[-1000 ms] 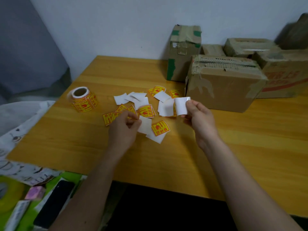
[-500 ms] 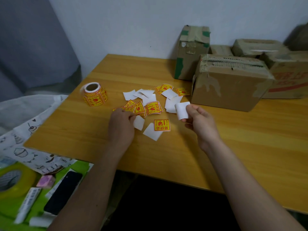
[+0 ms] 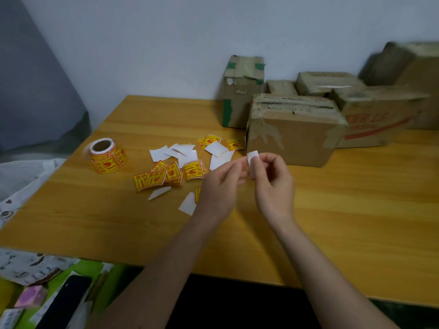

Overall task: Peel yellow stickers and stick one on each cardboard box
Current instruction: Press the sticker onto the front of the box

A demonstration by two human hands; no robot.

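Observation:
My right hand (image 3: 273, 184) pinches a small sticker piece (image 3: 252, 157), white backing side toward me, held above the table. My left hand (image 3: 221, 186) has come up beside it, its fingertips touching the piece's left edge. Loose yellow stickers (image 3: 171, 174) and white backing scraps (image 3: 180, 150) are scattered on the wooden table (image 3: 356, 210). A roll of yellow stickers (image 3: 105, 155) lies at the left. Right behind my hands stands a large cardboard box (image 3: 294, 136), with a tall green-taped box (image 3: 242, 91) and several more boxes (image 3: 380, 115) behind it.
Off the table's left edge lie a printed white cloth (image 3: 19, 181) and, lower down, a green surface with a black phone (image 3: 61, 302) and a pink item (image 3: 31, 296). A pale wall runs behind the boxes.
My left hand left the sticker pile and rose to meet my right hand at the held piece. The view shifted left and down a little.

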